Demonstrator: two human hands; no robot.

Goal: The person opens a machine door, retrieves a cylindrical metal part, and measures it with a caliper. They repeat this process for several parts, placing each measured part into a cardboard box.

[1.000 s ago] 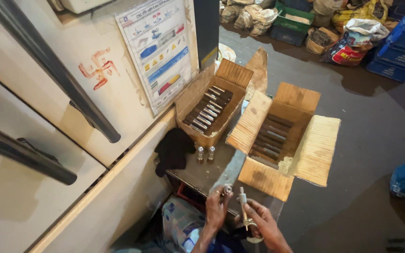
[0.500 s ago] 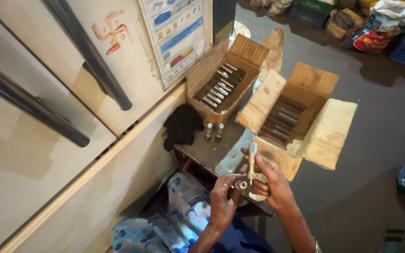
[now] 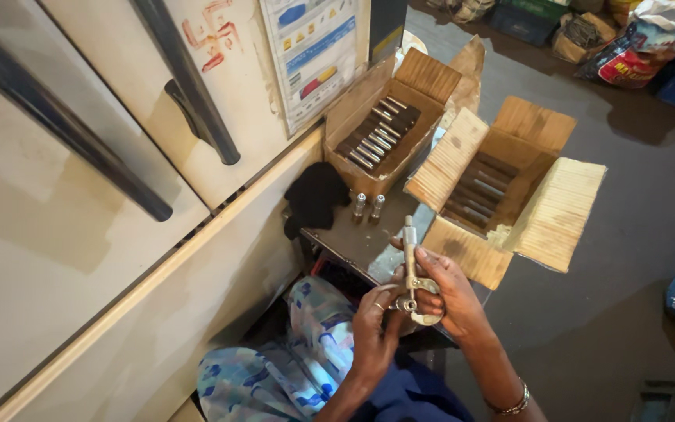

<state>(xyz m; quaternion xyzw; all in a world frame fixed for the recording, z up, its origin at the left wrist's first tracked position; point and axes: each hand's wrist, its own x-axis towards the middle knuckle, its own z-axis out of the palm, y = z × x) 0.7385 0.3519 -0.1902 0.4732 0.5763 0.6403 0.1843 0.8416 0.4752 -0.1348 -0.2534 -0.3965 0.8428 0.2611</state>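
Metal bolt assembly (image 3: pixel 410 258) (dull silver, long-shafted, ringed base): standing upright, right hand (image 3: pixel 448 291) clamping it, left hand (image 3: pixel 374 322) fingers pinching its base.

Two small cylinders (image 3: pixel 368 206) and black cloth (image 3: pixel 316 195) crowd bench's far edge. Cardboard boxes (image 3: pixel 501 187) block beyond. Open floor (image 3: pixel 626 312) to right, prob.

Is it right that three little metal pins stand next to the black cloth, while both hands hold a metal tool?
Not quite: the head view shows two little metal pins, not three, beside the black cloth. The left hand and right hand do hold the metal tool.
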